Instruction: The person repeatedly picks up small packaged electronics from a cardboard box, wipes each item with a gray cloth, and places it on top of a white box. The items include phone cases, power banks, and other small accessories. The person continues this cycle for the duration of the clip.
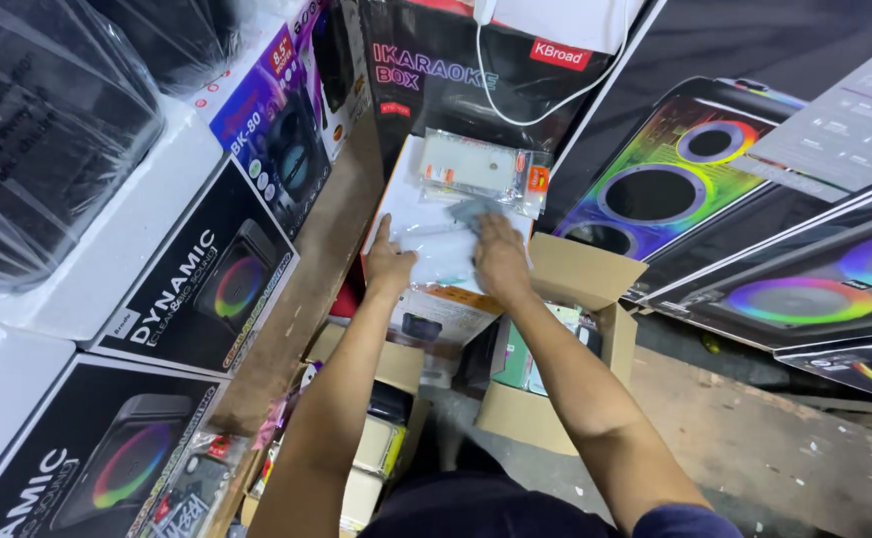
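Both my arms reach forward over a stack of clear plastic-wrapped packets [436,249] lying on a box top. My left hand [388,264] rests flat on the left side of the stack, fingers pointing away. My right hand [498,254] presses on the right side and touches a small grey packet [471,209]. Further up lie more transparent packets [481,169] with white contents and orange labels. Neither hand grips anything that I can see.
An open cardboard box [565,329] with small items stands below my right arm. Another open carton [381,418] sits below my left arm. Boxed speakers [202,274] line the left; large colourful speaker boxes [675,189] lean on the right. A white cable [525,105] hangs above.
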